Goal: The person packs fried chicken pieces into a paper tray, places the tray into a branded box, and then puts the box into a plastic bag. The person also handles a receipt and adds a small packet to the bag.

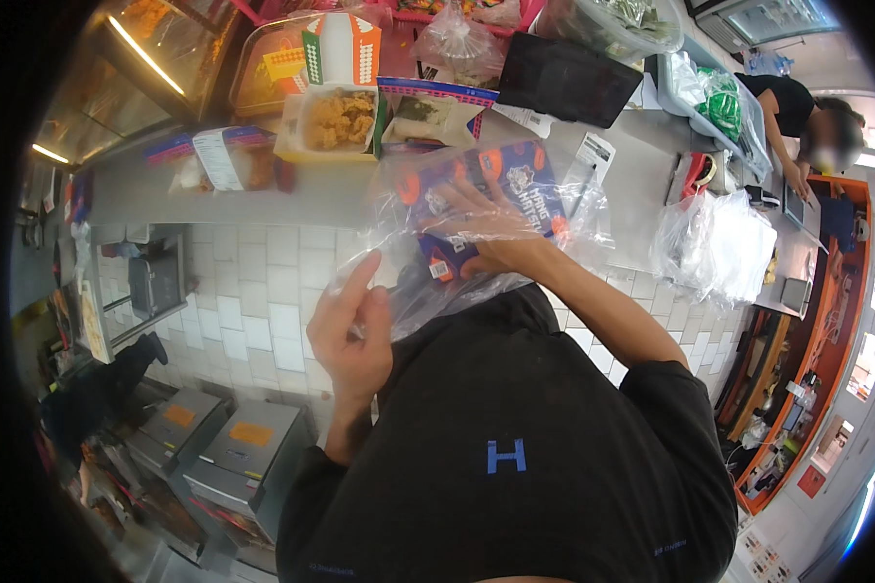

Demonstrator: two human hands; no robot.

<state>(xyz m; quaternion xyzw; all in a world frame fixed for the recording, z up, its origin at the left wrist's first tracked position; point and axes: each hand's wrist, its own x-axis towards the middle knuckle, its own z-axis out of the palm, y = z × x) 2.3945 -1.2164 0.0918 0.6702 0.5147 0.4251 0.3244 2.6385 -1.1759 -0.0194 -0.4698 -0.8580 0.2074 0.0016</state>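
We wear a black short-sleeved top, a small blue block letter on its front, tiny blue print near both sleeve hems, our left hand (pixel 352 330) and right hand (pixel 476 233) bare
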